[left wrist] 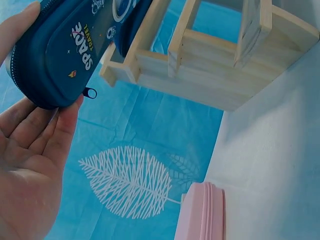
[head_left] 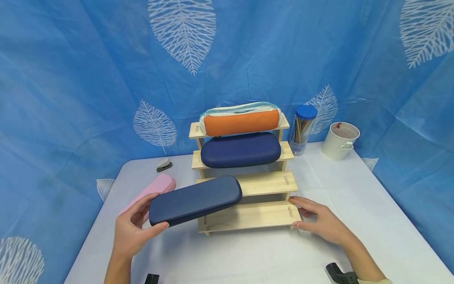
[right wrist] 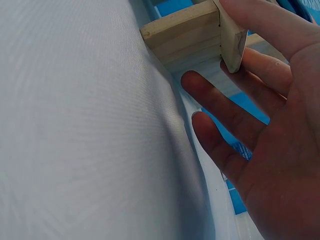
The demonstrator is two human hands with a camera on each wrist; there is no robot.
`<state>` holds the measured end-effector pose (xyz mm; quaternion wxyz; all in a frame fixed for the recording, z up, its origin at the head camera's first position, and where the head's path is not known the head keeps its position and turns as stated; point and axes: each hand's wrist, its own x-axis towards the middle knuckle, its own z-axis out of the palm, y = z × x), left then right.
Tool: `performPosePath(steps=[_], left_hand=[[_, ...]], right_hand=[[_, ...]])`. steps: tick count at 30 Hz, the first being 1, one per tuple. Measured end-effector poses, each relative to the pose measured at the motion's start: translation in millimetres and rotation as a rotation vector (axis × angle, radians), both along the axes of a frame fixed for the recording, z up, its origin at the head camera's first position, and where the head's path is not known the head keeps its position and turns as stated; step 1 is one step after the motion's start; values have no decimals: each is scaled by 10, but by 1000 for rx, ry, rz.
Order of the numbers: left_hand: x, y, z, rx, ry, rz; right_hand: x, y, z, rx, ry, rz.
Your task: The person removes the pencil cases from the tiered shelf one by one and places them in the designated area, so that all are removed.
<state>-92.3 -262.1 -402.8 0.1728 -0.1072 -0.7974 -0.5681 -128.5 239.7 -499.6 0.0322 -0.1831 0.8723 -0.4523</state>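
Case (head_left: 194, 200), slim and navy, is held above the counter (head_left: 248, 256) by the left hand (head_left: 129, 232), which pinches its left end between thumb and fingers. Long axis runs rightward from that hand, rising slightly in the head view; the free end overlaps the left part of the two lowest tiers of the wooden rack (head_left: 259, 215). Contact there cannot be determined. The right hand (head_left: 320, 223), well apart from the case, grips the right end of the bottom tier between thumb and fingers, its remaining fingers spread. Legible marking: "SPACE" and, smaller, "TRAVEL", on the face shown in the left wrist view; the face toward the head camera appears plain. Any print on the pencil tube (head_left: 300, 132) is too small to read.
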Motion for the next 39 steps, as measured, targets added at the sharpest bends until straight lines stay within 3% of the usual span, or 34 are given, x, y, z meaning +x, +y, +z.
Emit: performPosePath(steps=[10, 17, 33, 39], left_hand=[[57, -127, 7, 99, -40, 32], [71, -227, -46, 160, 30, 46], [100, -346, -117, 130, -1, 213], [138, -414, -137, 213, -58, 286]], right_hand=[[-24, 22, -6, 18, 44, 11], [-14, 34, -9, 10, 29, 7], [-8, 14, 1, 24, 5, -15], [-7, 14, -8, 14, -5, -12]])
